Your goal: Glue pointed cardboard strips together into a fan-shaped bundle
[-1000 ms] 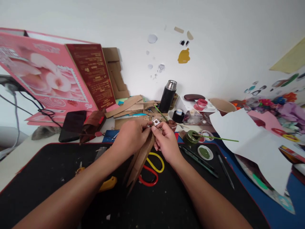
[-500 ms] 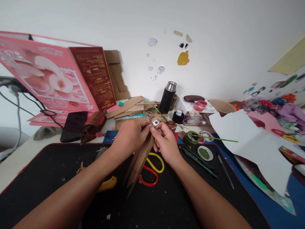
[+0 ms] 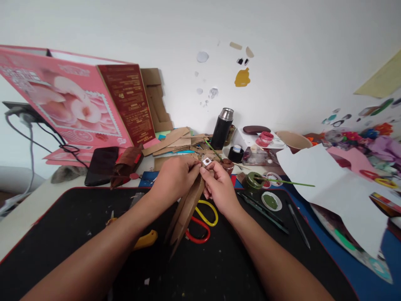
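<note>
A folded strip of brown cardboard (image 3: 188, 209) slants down towards me between my hands, its pointed lower end over the black mat. My left hand (image 3: 180, 175) is closed, pinching the strip's upper end. Opposite it, my right hand (image 3: 219, 184) grips the same end with thumb and curled fingers. At the top, by my right fingertips, is a small white piece (image 3: 206, 161) with a dark round spot; how it is joined is hidden. Scissors (image 3: 209, 232) with red and yellow handles lie beneath the strip. A yellow-handled tool (image 3: 148, 239) shows partly under my left forearm.
Green paint jar (image 3: 253, 182) with a brush across it, green-stained lid (image 3: 271, 201) and pens (image 3: 263, 213) lie right. A black flask (image 3: 221, 131) and cardboard scraps (image 3: 169, 142) stand behind. Left are a phone (image 3: 102, 166) and pink box (image 3: 72, 100).
The whole view has shifted slightly, so everything sits a little further right. Both hands keep their hold on the cardboard strip, with hardly any movement.
</note>
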Available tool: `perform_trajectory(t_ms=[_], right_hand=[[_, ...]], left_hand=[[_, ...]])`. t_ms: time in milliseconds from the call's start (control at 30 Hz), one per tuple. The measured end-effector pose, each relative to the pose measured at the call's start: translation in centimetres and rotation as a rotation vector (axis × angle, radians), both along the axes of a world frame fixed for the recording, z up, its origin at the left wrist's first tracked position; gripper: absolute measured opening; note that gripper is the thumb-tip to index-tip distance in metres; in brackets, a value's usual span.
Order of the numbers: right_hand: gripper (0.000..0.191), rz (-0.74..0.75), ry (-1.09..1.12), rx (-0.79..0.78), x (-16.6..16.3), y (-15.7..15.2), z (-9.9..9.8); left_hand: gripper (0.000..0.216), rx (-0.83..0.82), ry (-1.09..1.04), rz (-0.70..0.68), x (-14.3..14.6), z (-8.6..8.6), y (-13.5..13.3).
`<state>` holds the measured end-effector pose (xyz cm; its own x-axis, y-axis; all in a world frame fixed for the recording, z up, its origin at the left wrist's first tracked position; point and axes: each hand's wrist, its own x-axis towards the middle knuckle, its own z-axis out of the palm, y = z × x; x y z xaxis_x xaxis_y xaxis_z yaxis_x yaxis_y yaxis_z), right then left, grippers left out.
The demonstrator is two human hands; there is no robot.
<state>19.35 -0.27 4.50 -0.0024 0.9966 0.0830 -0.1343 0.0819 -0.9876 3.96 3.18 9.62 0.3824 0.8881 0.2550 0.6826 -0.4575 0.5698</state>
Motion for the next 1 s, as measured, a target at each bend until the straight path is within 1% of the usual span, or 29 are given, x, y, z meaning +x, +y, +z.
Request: perform_trajectory(t_ms=[233, 367, 567, 800, 1000], right_hand=[[0.041, -0.008, 0.013, 0.002, 0.2, 0.3, -0.3], [0.041, 0.001, 0.023, 0.004, 0.3, 0.4, -0.5], [0.043, 0.001, 0.025, 0.009, 0.4, 0.4, -0.6], [0.041, 0.002, 0.021, 0.015, 0.5, 0.4, -0.6], [0.040, 0.013, 0.049, 0.020, 0.7, 0.6, -0.8]], left_hand=[[0.030, 0.006, -0.030, -0.065, -0.1, 0.1, 0.1], [0.028, 0.000, -0.036, -0.110, -0.4, 0.3, 0.2], [0.030, -0.121, -0.080, -0.215, -1.1, 0.6, 0.7], [0.029, -0.172, -0.128, -0.213, -1.4, 0.4, 1.4], [0.030, -0.209, -0.224, -0.213, -1.3, -0.3, 1.7]])
